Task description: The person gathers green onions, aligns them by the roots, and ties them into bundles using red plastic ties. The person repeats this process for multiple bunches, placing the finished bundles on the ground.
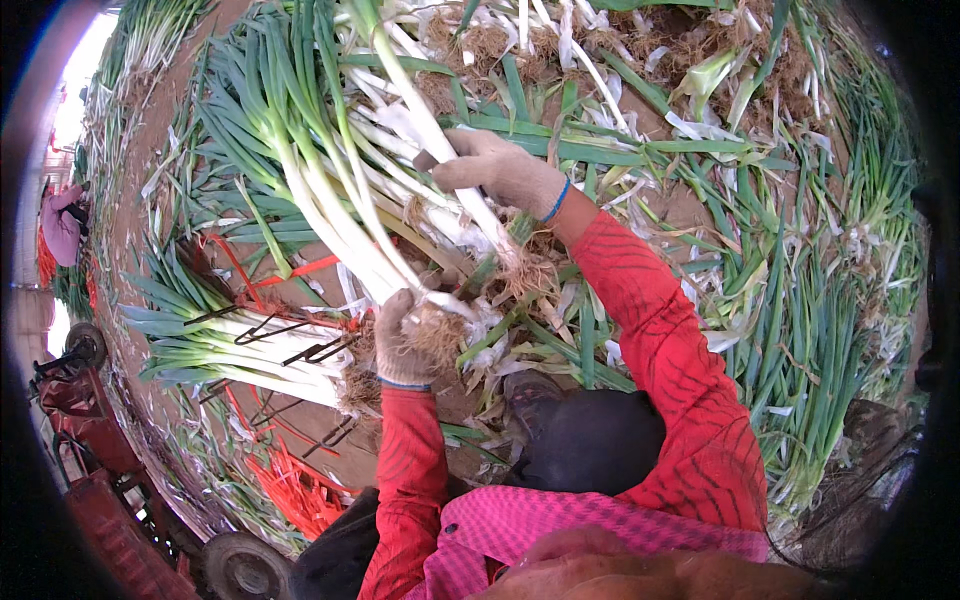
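My left hand [405,341], in a knit work glove, grips several long green onions [322,202] near their rooted ends, with their green leaves fanned towards the upper left. Another thick green onion [420,112] lies in the grasp of my right hand [502,169], also gloved, and its roots point down towards the right. A small dark flat piece [425,160] shows at that hand's fingertips; what it is I cannot tell. Left of my left hand, a stack of cleaned green onions [277,356] rests among dark metal prongs [322,349]. More white stalks lie beneath both hands.
Red plastic strapping [296,491] lies at the lower left, near a red wheeled vehicle [97,442]. Uncleaned onions with soil-covered roots [697,52] are heaped at the top. Loose leaves [787,322] cover the ground at right. Another person [62,225] is at the far left.
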